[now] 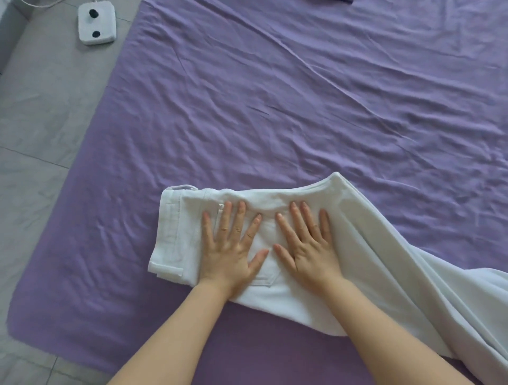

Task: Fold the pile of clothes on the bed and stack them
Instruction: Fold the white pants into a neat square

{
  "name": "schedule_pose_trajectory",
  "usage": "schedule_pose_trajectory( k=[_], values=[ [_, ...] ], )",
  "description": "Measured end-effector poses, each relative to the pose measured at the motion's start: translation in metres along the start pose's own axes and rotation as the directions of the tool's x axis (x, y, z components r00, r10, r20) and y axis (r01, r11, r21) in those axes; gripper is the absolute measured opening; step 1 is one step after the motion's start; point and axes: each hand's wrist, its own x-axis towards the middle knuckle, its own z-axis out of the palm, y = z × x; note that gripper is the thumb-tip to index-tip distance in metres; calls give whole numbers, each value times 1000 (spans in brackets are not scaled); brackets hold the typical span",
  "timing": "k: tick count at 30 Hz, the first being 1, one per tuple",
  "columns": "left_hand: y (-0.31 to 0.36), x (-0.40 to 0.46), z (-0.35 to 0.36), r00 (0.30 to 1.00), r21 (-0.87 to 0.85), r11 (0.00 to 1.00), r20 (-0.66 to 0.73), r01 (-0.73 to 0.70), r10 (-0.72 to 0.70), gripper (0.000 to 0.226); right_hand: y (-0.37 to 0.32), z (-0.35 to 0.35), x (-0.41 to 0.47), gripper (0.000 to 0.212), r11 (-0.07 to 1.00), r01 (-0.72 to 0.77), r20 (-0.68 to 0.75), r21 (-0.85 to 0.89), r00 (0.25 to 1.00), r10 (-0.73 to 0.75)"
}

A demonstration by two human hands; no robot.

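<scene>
A pair of white trousers (pixel 371 247) lies on the purple bed sheet (pixel 275 110), folded lengthwise with the waistband at the left and the legs trailing off to the lower right. My left hand (pixel 231 247) presses flat on the seat of the trousers with its fingers spread. My right hand (pixel 305 244) lies flat beside it, fingers spread too, just right of a back pocket. Neither hand holds any cloth.
The bed's left edge runs beside a grey tiled floor (pixel 35 137). A white box-like device (pixel 96 23) with two dark spots stands on the floor at the top left. A dark garment's edge (pixel 330 1) shows at the top of the bed.
</scene>
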Motion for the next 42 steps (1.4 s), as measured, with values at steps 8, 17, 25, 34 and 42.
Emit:
schedule_pose_trajectory(
  k=[8,17,25,34,42],
  values=[
    [26,-4,-24,985,-8,991,112,132,-130,67,26,-28,-41,48,999,-32,-23,15,999,32],
    [157,28,-60,984,-177,974,86,-140,157,64,99,-48,-140,51,996,5,-112,-90,994,-15],
    [252,83,-84,795,-161,845,286,-510,534,42,175,-60,-215,48,976,-216,-215,35,952,218],
    [292,95,-90,608,-134,713,429,-688,668,39,204,-52,-282,22,967,-249,-311,47,917,251],
    [308,102,-98,803,-370,828,271,-421,530,21,262,-112,-259,42,910,-378,-266,168,872,411]
  ],
)
